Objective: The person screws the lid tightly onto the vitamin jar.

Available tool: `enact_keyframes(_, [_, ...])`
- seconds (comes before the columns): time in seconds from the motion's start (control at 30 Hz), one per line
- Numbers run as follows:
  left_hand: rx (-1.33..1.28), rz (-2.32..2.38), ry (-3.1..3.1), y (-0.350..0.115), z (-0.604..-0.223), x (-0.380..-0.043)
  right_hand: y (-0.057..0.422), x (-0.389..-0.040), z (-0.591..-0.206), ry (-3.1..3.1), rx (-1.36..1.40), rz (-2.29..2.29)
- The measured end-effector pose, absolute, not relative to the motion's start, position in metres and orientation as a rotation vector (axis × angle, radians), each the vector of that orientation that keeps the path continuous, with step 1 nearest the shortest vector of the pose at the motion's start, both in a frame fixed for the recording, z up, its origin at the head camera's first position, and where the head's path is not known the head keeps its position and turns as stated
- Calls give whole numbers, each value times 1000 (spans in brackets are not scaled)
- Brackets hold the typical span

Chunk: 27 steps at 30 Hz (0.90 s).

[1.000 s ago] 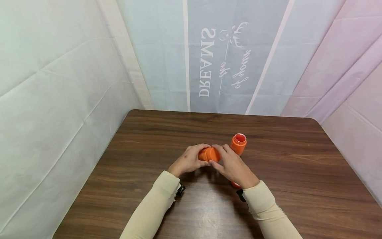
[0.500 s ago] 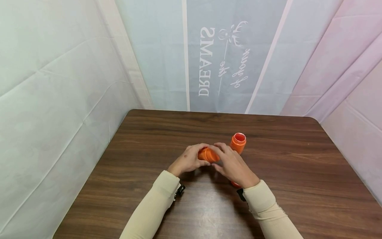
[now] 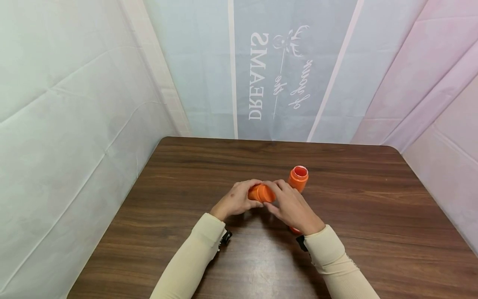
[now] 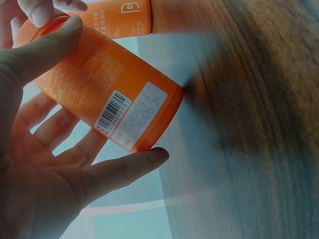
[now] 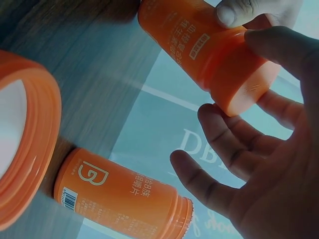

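Observation:
My left hand point(image 3: 236, 200) grips the body of an orange pill bottle point(image 4: 89, 74), which is tilted onto its side with the cap end to the right. My right hand point(image 3: 289, 203) holds the orange cap point(image 5: 244, 82) on that bottle, thumb on one side and fingertips at the other edge. Behind the right hand a second orange pill bottle point(image 3: 298, 179) stands upright with its mouth uncovered. A loose orange cap point(image 5: 42, 134) with a white inside shows at the left of the right wrist view; in the head view the right forearm mostly hides it.
The brown wood-grain table point(image 3: 179, 174) has rounded far corners. A pale printed cloth point(image 3: 209, 70) hangs behind it, and white cloth point(image 3: 74, 124) runs down the left side.
My right fingers have shifted round the cap and back, while the tilted bottle and left hand keep their place. The standing bottle has not moved.

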<state>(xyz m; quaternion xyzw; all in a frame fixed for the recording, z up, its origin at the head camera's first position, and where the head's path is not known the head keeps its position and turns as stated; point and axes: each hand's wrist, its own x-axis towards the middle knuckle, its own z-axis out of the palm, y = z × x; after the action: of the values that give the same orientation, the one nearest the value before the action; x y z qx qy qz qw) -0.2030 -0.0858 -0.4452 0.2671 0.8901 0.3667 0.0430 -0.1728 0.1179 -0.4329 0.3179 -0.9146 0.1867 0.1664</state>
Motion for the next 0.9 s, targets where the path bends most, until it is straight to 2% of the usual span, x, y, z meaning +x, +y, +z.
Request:
enact_keyframes(0.4, [828,1114,2717,-86,-442,-205,116,-175,-430,-2689,832,574])
enact_keyframes(0.9, [809,1120,2694,-87,-438,-206,121,-176,-426,-2610,954,545])
